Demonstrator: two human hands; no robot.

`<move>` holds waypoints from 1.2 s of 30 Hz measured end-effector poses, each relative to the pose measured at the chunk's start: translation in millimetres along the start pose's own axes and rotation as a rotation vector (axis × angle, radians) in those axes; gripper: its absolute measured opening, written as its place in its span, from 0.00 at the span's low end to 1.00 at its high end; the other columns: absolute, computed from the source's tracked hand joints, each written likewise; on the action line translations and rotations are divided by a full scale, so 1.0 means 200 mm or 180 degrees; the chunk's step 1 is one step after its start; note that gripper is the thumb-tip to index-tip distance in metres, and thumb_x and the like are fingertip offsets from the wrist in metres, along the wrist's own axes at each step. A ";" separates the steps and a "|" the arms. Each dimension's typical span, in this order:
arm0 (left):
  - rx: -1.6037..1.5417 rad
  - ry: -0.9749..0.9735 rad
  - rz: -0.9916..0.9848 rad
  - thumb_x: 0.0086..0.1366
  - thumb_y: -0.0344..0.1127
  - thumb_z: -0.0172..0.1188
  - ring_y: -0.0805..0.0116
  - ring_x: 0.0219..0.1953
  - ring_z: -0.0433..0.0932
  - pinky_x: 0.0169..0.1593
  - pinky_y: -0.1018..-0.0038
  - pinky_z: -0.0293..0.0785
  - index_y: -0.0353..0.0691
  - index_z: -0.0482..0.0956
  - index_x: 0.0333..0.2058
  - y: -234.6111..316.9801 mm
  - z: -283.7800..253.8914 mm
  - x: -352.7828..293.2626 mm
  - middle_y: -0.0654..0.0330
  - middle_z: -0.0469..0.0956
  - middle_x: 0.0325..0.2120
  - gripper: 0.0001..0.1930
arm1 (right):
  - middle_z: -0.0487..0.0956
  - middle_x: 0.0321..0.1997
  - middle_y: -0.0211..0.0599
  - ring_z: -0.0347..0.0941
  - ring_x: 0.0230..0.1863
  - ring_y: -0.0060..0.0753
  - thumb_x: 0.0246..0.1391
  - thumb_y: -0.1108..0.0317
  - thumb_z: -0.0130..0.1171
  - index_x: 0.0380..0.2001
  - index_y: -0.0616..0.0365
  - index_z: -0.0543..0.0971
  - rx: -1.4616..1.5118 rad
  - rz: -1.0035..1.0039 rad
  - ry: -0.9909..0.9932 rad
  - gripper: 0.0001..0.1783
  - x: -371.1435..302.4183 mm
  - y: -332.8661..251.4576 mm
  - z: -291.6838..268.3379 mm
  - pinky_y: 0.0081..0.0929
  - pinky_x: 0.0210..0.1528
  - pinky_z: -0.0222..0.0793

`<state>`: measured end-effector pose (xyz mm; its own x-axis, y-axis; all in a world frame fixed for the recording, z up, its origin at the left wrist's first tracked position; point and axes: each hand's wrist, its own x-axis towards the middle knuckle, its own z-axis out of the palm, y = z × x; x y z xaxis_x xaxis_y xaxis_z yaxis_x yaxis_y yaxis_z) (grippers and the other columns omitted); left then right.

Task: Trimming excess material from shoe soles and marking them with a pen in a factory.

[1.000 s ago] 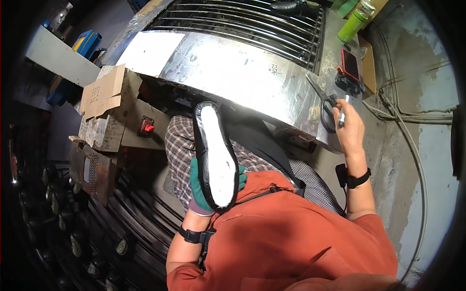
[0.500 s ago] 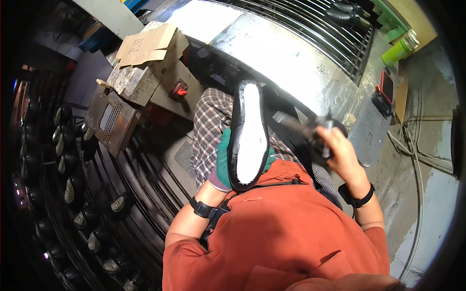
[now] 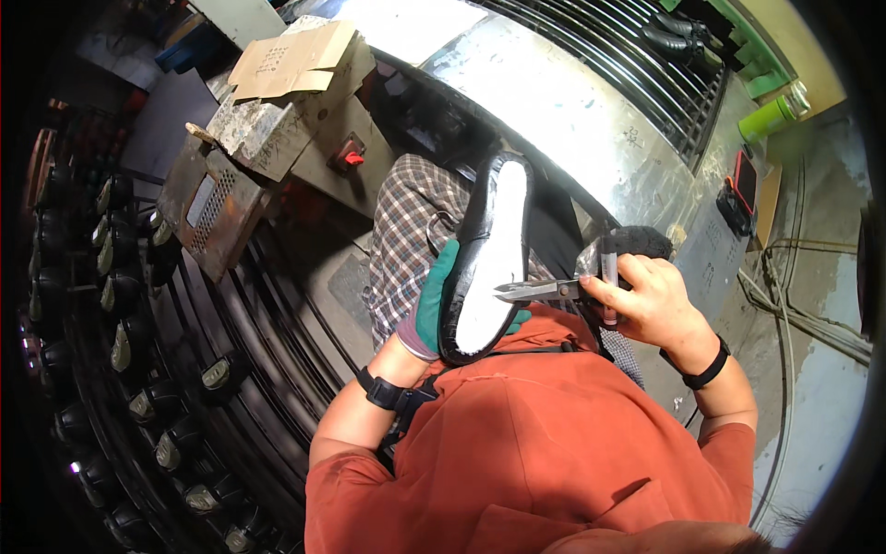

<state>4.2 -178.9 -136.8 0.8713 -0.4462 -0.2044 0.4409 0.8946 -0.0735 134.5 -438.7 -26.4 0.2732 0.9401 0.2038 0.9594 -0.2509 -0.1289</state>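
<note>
My left hand (image 3: 430, 305), in a green glove, is closed around the heel half of a black shoe (image 3: 473, 217). The shoe rests sole up over my lap, toe pointing away, its white underside facing me. My bare right hand (image 3: 651, 300) is closed on a pair of scissors (image 3: 544, 290). Their blades point left and lie over the white underside near the heel; whether they touch it I cannot tell. A black fuzzy piece (image 3: 646, 242) shows just beyond my right hand; what it is I cannot make out.
A metal bench (image 3: 554, 102) with a barred rack (image 3: 637, 78) stands ahead. A box-like machine with a red switch (image 3: 351, 158) and a cardboard piece (image 3: 291, 63) are at the left. Racks with several black shoes (image 3: 221, 371) fill the lower left. A green bottle (image 3: 771, 117) stands far right.
The scissors came in from the right, over the white underside. The shoe has shifted slightly right and tilted, still held in my left hand.
</note>
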 end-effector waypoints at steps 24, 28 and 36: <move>-0.0295 -0.0336 0.0396 0.72 0.57 0.45 0.64 0.53 0.75 0.60 0.66 0.70 0.41 0.67 0.62 -0.02 -0.05 0.03 0.57 0.76 0.53 0.30 | 0.66 0.24 0.31 0.68 0.22 0.34 0.31 0.65 0.69 0.44 0.44 0.81 0.0429 0.0077 0.0013 0.28 0.00 -0.08 0.14 0.31 0.20 0.62; -0.0195 -0.0262 0.0471 0.72 0.57 0.46 0.64 0.53 0.75 0.59 0.67 0.70 0.41 0.69 0.61 -0.02 -0.03 0.03 0.58 0.75 0.53 0.29 | 0.66 0.26 0.29 0.68 0.23 0.30 0.29 0.65 0.69 0.45 0.41 0.80 0.0062 -0.0065 -0.0013 0.30 0.01 -0.11 0.10 0.29 0.21 0.63; -0.0107 0.0108 0.0473 0.71 0.58 0.49 0.64 0.53 0.76 0.59 0.67 0.71 0.41 0.69 0.61 -0.02 -0.05 0.04 0.58 0.76 0.53 0.30 | 0.67 0.27 0.29 0.68 0.23 0.29 0.28 0.64 0.69 0.46 0.40 0.79 -0.0029 -0.0153 -0.0199 0.32 0.04 -0.11 0.03 0.28 0.22 0.63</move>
<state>6.5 -185.7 -148.6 0.9184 -0.3083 -0.2482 0.2997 0.9513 -0.0726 115.0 -423.7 -28.2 0.2221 0.9637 0.1484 0.9720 -0.2068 -0.1117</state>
